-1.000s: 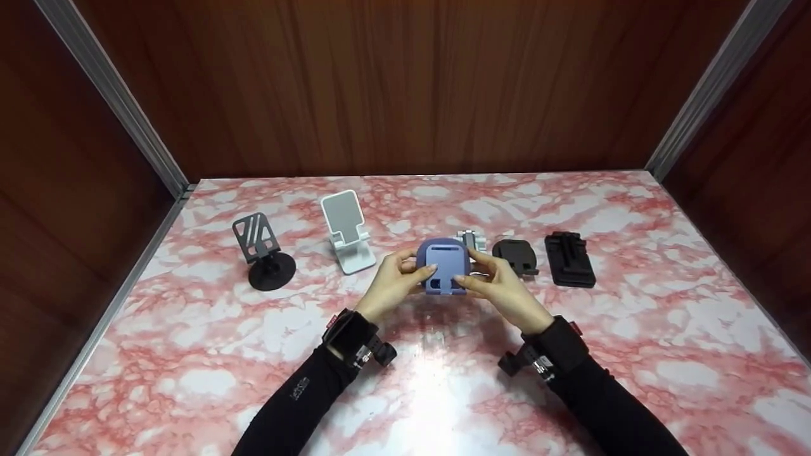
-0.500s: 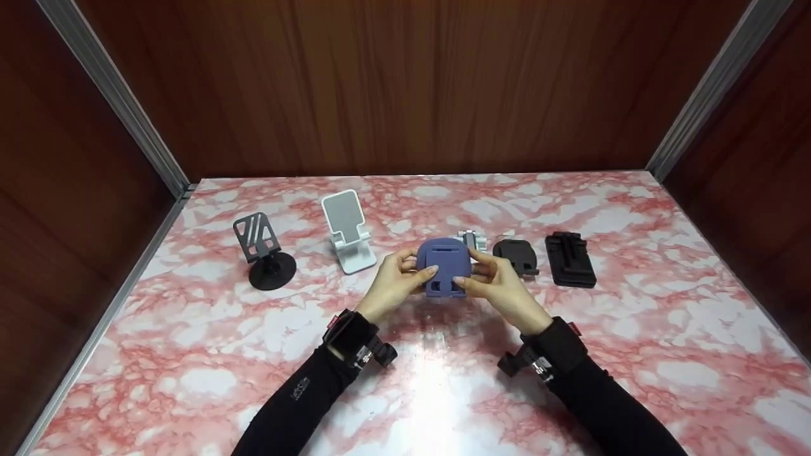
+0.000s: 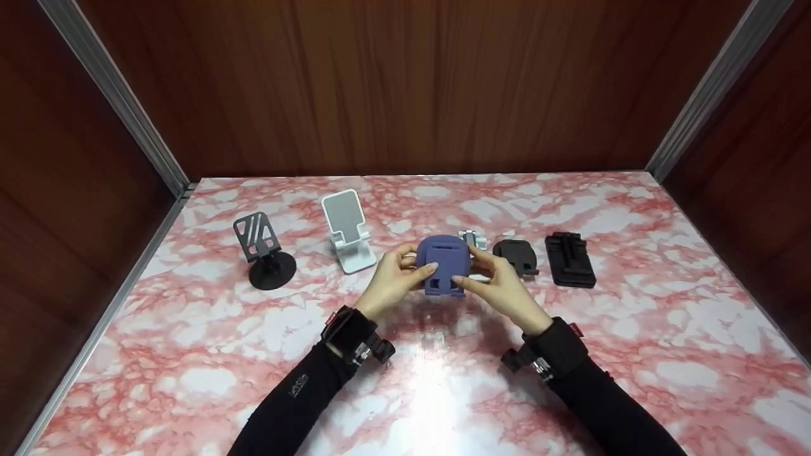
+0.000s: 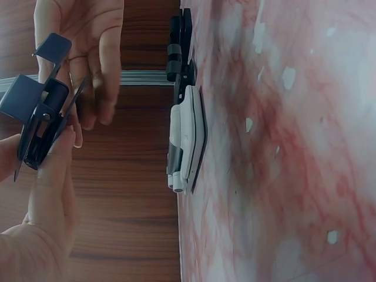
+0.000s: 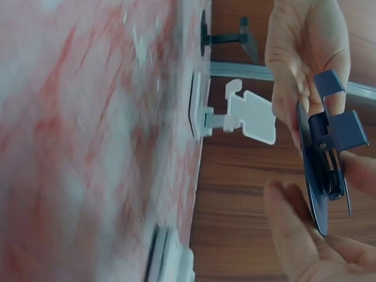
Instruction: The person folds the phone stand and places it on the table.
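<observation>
One pink-and-white counter [image 3: 209, 380] spreads beneath the blue phone stand [image 3: 447, 258], which is held up off it, roughly upright. The left hand [image 3: 388, 285] grips its left edge and the right hand [image 3: 507, 291] its right, each with the thumb on the front plate [image 3: 445, 269] and other fingers behind. Left of the blue phone stand is the raised white stand [image 3: 345, 218]; farther left of it, the grey stand [image 3: 255, 235]. Well to its right lies the black folded stand [image 3: 573, 261], nearer on that side the dark round stand [image 3: 516, 255], and just behind its right edge a partly hidden silver stand [image 3: 473, 239].

The step in hand looks like handling the blue phone stand with its plates close together. Done well, I judge, it needs an even pinch on both edges, no force on the bent lips [image 4: 53, 48], and fingertips kept out of the gap by the small hinge [image 4: 54, 97].
</observation>
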A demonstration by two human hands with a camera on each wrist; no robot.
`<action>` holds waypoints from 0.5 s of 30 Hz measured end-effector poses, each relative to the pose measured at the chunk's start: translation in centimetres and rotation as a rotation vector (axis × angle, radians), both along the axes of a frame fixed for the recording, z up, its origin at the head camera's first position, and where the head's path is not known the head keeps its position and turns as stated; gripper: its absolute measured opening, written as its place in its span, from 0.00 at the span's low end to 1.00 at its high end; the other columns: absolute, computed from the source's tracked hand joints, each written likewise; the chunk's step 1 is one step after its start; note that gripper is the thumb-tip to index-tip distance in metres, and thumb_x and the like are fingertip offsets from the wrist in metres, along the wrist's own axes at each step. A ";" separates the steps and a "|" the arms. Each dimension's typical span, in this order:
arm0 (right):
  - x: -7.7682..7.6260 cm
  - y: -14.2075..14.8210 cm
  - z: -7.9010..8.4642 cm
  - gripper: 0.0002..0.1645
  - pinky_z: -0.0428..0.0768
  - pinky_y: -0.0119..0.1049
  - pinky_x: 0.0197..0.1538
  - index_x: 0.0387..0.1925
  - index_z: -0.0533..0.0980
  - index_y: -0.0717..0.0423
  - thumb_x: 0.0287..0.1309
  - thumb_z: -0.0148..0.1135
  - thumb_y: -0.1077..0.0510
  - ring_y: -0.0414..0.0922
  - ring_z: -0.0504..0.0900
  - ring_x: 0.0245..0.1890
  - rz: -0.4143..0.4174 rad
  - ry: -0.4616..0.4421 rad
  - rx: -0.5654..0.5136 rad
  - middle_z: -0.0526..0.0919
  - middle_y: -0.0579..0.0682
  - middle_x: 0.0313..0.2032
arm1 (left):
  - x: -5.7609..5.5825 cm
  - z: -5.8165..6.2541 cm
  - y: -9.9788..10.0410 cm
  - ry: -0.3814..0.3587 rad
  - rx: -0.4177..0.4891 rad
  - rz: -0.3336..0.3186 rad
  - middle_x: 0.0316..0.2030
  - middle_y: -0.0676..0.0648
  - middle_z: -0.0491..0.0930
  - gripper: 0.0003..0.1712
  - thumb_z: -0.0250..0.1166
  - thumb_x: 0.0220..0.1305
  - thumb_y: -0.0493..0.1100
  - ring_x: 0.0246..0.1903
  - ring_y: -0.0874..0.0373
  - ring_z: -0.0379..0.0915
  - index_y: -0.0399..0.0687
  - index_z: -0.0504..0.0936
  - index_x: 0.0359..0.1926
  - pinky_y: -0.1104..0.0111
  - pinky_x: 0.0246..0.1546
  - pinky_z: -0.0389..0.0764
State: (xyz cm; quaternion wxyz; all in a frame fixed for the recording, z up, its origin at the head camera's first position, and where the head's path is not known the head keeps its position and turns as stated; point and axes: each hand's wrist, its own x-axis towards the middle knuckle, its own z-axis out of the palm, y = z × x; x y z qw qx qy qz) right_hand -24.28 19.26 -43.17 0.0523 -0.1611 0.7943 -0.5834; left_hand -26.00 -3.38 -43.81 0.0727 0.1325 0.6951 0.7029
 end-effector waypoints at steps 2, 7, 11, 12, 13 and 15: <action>-0.2 0.2 -0.1 0.45 0.84 0.47 0.70 0.81 0.58 0.78 0.75 0.69 0.66 0.69 0.77 0.72 -0.002 0.070 0.046 0.76 0.77 0.71 | 0.0 0.0 0.0 0.007 -0.001 0.000 0.54 0.23 0.86 0.19 0.66 0.77 0.27 0.48 0.44 0.91 0.21 0.77 0.63 0.60 0.48 0.94; -4.6 2.6 -6.0 0.47 0.75 0.63 0.77 0.79 0.70 0.69 0.71 0.78 0.47 0.69 0.73 0.75 -0.040 0.360 0.230 0.76 0.72 0.73 | 0.0 0.0 0.0 0.009 0.000 -0.002 0.53 0.23 0.86 0.18 0.66 0.76 0.26 0.47 0.42 0.92 0.21 0.76 0.62 0.60 0.47 0.94; -7.9 4.4 -10.3 0.54 0.69 0.69 0.78 0.82 0.71 0.57 0.68 0.75 0.31 0.64 0.70 0.78 -0.058 0.475 0.386 0.74 0.63 0.77 | 0.0 -0.1 0.0 0.011 -0.009 0.002 0.54 0.23 0.86 0.18 0.66 0.76 0.26 0.47 0.42 0.92 0.21 0.77 0.62 0.60 0.46 0.94; -8.0 4.4 -10.5 0.54 0.67 0.71 0.79 0.82 0.70 0.56 0.69 0.75 0.30 0.65 0.67 0.80 -0.057 0.474 0.412 0.72 0.63 0.78 | -0.1 0.0 0.0 0.013 -0.013 0.003 0.54 0.23 0.86 0.18 0.67 0.76 0.26 0.47 0.43 0.91 0.21 0.77 0.62 0.60 0.47 0.94; -7.9 4.5 -10.4 0.54 0.65 0.72 0.80 0.83 0.70 0.56 0.69 0.74 0.30 0.65 0.65 0.81 -0.059 0.472 0.428 0.70 0.63 0.80 | 0.0 0.0 -0.1 0.016 -0.016 0.004 0.54 0.23 0.86 0.18 0.67 0.76 0.26 0.47 0.43 0.91 0.21 0.77 0.61 0.60 0.47 0.94; -7.4 4.3 -9.9 0.55 0.60 0.73 0.81 0.84 0.68 0.57 0.69 0.74 0.31 0.65 0.58 0.84 -0.064 0.474 0.454 0.66 0.63 0.82 | 0.0 0.0 -0.1 0.022 -0.023 0.005 0.54 0.23 0.86 0.18 0.67 0.76 0.26 0.47 0.43 0.91 0.21 0.77 0.61 0.60 0.47 0.94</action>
